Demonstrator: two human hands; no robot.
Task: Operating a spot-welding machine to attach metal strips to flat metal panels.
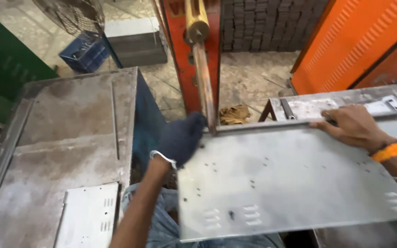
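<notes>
- The person holds a punched sheet-metal panel (290,183) with both hands; it fills the frame from the centre toward 4 o'clock, lying nearly flat above the person's lap, its far edge pushed up to the copper rod (204,78) of the red machine (180,55) at 12 o'clock.
- The left hand (181,138), in a dark knit glove, sits at the panel's far-left corner; its grip looks closed over the edge, though the glove hides the fingers, so how tight I cannot tell.
- The right hand (352,126), bare with an orange wristband (390,152), lies flat on the far-right edge, fingers spread and pressing down rather than curled round it.
- The panel's long axis runs left to right, from 9 to 3 o'clock, tilted slightly (right end farther away); its louvred slots face the wearer.
- As a judgement: the panel is lined up under the rod, so the work on that edge looks in progress, not finished.
- A similar slotted panel (90,216) lies on the grey table (70,119) at 8 o'clock, and another part (382,106) rests at 2 o'clock.
</notes>
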